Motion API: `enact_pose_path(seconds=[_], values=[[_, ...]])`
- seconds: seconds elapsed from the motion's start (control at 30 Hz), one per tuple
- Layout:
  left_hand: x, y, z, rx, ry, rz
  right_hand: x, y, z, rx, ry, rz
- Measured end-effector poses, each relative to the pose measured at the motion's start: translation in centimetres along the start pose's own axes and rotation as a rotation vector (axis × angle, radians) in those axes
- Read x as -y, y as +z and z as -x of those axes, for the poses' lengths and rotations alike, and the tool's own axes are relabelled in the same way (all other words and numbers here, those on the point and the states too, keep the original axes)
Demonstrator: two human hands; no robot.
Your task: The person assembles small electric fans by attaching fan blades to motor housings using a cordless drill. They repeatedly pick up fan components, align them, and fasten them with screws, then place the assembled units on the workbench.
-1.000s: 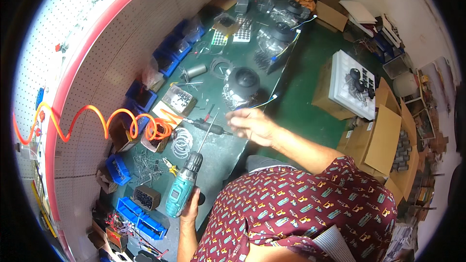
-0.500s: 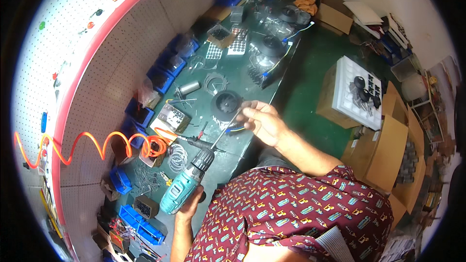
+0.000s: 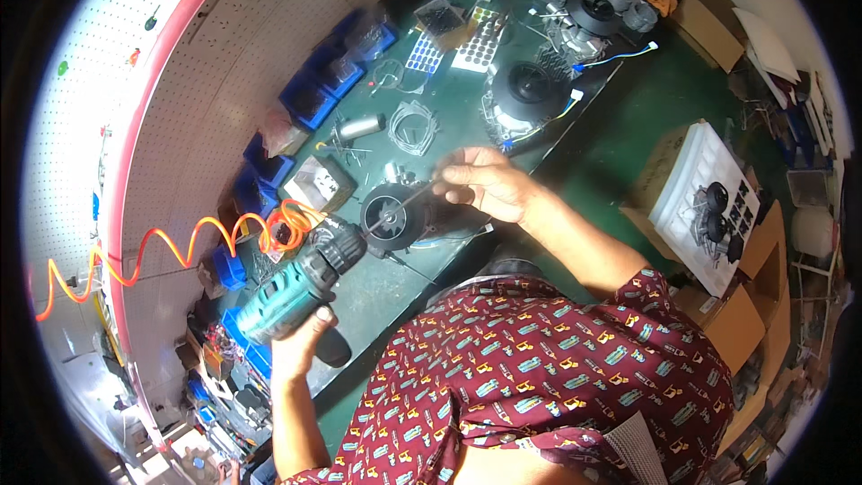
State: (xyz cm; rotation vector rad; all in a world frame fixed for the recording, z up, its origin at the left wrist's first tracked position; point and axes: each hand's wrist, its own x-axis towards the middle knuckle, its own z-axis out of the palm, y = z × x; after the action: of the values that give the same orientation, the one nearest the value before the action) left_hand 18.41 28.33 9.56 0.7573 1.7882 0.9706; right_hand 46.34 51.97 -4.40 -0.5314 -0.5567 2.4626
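My left hand (image 3: 301, 341) is wrapped round the handle of a teal and black cordless drill (image 3: 283, 296), held tilted above the green bench. A long thin driver bit (image 3: 409, 204) runs from its chuck up to the right. With thumb and fingers pinched, my right hand (image 3: 492, 187) closes on the bit's far end. Whether a screw sits there is too small and blurred to tell. Under the bit lies a round black fan-motor unit (image 3: 373, 207) with a finned centre and a wire. A metal cylinder (image 3: 361, 127) and a coil of grey cable (image 3: 413, 128) lie beyond it.
An orange coiled air hose (image 3: 175, 256) crosses from the left. Blue bins (image 3: 310, 101) line the pegboard wall. More black motor units (image 3: 525, 90) stand farther along the bench. A box with a white tray (image 3: 687, 207) is at the right.
My view has shifted. The drill has swung left and lies flatter, with its bit now crossing the fan-motor unit. My right hand stays pinched at the bit's end.
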Motion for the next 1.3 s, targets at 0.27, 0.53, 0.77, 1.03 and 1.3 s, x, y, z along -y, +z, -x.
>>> enact_pose_path(seconds=[0.27, 0.53, 0.77, 1.03, 1.3], values=[[-7.7, -0.1, -5.7, 0.154, 0.293, -0.644, -2.1, -5.1, -5.5, 0.065, 0.043, 0.550], [-13.9, 4.2, -10.6, 0.324, 0.258, -0.840, -4.3, -7.1, -8.3, 0.166, -0.192, 1.082], [-14.6, 5.2, -11.6, 0.348, 0.262, -0.917, -5.0, -6.9, -7.6, 0.081, -0.068, 1.041], [-15.0, 5.3, -11.1, 0.313, 0.239, -0.956, -5.4, -6.7, -7.8, 0.107, -0.201, 1.061], [-15.3, 5.9, -10.9, 0.296, 0.217, -0.981, -5.9, -6.6, -8.0, 0.037, -0.123, 0.988]])
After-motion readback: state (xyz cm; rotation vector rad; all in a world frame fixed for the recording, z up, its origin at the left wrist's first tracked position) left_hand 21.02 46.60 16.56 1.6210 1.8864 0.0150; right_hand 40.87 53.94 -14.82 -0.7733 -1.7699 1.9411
